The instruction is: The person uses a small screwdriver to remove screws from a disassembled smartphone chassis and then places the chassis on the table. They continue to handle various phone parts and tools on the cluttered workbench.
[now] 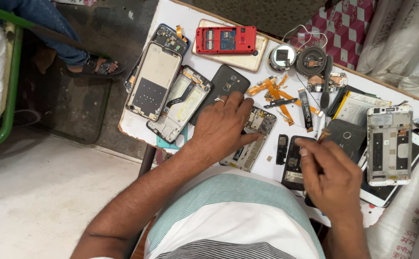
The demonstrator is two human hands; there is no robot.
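- This was a small phone-repair stall, set low over a rough concrete floor (36,192)
- A white worktable (171,17) was crowded with opened handsets: a red plastic phone chassis (226,39), a silver metal phone frame (389,144), loose orange flex cables (274,91)
- Woven white sacks (401,38) hemmed in the table's edge, giving it a makeshift look

left hand (221,127) pressing opened phone (250,139), right hand (332,175) over black phone (295,163)

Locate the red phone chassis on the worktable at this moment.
In the head view, the red phone chassis lies at the far edge of the white worktable, stacked on a gold phone back, left of the round speaker parts.
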